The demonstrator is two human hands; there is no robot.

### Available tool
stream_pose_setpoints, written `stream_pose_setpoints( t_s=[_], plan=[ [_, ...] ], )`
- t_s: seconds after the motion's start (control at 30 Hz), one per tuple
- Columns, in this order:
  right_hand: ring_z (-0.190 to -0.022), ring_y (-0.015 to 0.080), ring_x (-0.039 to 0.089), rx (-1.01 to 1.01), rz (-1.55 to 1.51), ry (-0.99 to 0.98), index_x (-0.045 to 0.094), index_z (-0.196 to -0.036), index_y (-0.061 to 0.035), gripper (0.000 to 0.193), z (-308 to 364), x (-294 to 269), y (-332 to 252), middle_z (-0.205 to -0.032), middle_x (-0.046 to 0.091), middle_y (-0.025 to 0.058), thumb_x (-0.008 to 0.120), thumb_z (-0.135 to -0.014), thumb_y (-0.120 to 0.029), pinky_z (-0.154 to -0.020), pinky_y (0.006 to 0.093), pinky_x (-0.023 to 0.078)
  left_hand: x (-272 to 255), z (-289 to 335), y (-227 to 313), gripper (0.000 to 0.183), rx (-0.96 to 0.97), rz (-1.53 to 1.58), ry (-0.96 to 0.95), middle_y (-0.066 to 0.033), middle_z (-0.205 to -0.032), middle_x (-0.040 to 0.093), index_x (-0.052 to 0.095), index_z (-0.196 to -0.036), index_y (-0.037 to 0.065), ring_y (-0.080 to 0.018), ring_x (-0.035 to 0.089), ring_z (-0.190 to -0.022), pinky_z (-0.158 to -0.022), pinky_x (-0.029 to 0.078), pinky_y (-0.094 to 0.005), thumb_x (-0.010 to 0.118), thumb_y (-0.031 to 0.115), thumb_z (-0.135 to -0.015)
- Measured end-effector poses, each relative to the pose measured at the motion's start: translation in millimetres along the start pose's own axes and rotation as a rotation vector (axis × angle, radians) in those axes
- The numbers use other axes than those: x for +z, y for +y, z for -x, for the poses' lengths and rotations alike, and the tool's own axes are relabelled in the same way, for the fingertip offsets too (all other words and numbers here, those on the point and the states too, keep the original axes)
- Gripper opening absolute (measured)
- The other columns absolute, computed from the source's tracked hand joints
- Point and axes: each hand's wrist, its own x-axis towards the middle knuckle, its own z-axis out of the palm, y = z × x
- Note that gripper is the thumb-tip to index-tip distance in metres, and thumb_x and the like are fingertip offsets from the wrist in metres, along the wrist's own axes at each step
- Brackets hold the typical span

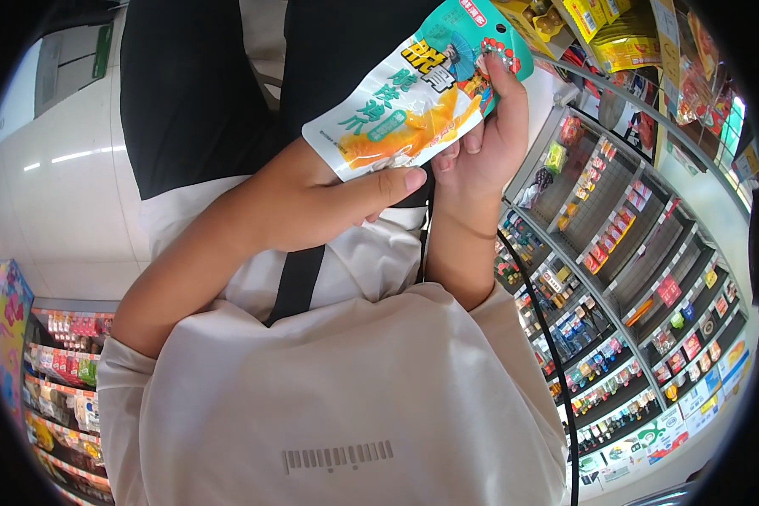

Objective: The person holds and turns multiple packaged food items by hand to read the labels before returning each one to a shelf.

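A teal and white snack pouch (396, 101), printed with a picture of golden chicken feet, is held tilted in front of my body, its printed side up. My left hand (329, 202) grips the lower edge, thumb near the printed face and the other fingers mostly hidden. At the pouch's right side, my right hand (502, 126) holds it with a thumb laid over the upper corner by the hang hole. Some of that hand's fingertips show at the lower right edge.
Shelves of small packaged goods (624, 228) rise on the right, with hanging yellow packets (624, 42) above them. More stocked shelves (63, 371) stand at the lower left. A black cable (557, 354) runs down my right side. Pale floor tiles (59, 202) lie on the left.
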Motion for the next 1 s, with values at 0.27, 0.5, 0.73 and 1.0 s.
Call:
stream_pose_setpoints(
  t_s=[0.27,0.5,0.73,1.0],
  plan=[
    [-0.03,0.0136,0.046,-0.049,0.187,0.072,0.056,-0.088,-0.0002,0.027,-11,1,-2,-0.062,0.061,0.0102,0.057,-0.095,-0.027,-0.025,0.0236,0.035,-23,1,-13,0.029,-0.062,0.038,0.002,-0.0023,-0.076,0.059,0.056,-0.115,-0.001,-0.0084,0.055,-0.065,-0.06,0.045,-0.0239,0.057,0.022,-0.097],
    [-0.045,0.0133,0.061,0.0,0.285,0.001,0.059,-0.096,-0.0008,0.025,-3,0,4,-0.079,0.067,0.0102,0.061,-0.093,-0.026,-0.025,0.0233,0.041,-42,1,-12,0.035,0.039,0.18,0.053,-0.0036,-0.096,0.066,0.06,-0.114,0.0,-0.0069,0.061,-0.085,-0.074,0.049,-0.0224,0.054,0.031,-0.099],
    [-0.044,0.0104,0.057,0.069,0.364,-0.08,0.062,-0.103,0.0034,0.027,4,5,-1,-0.078,0.066,0.0094,0.064,-0.093,-0.022,-0.032,0.0205,0.041,-34,-3,-11,0.034,0.105,0.202,0.035,-0.0069,-0.11,0.066,0.056,-0.123,-0.002,-0.0097,0.062,-0.1,-0.085,0.05,-0.0254,0.059,0.02,-0.097],
    [-0.047,0.0095,0.058,0.113,0.383,-0.146,0.062,-0.102,0.001,0.023,4,3,-3,-0.081,0.068,0.0092,0.064,-0.092,-0.02,-0.035,0.019,0.043,-32,-4,-11,0.031,0.203,0.189,0.079,-0.0074,-0.107,0.067,0.057,-0.12,-0.002,-0.0093,0.063,-0.096,-0.081,0.052,-0.0249,0.059,0.018,-0.098]
  ],
)
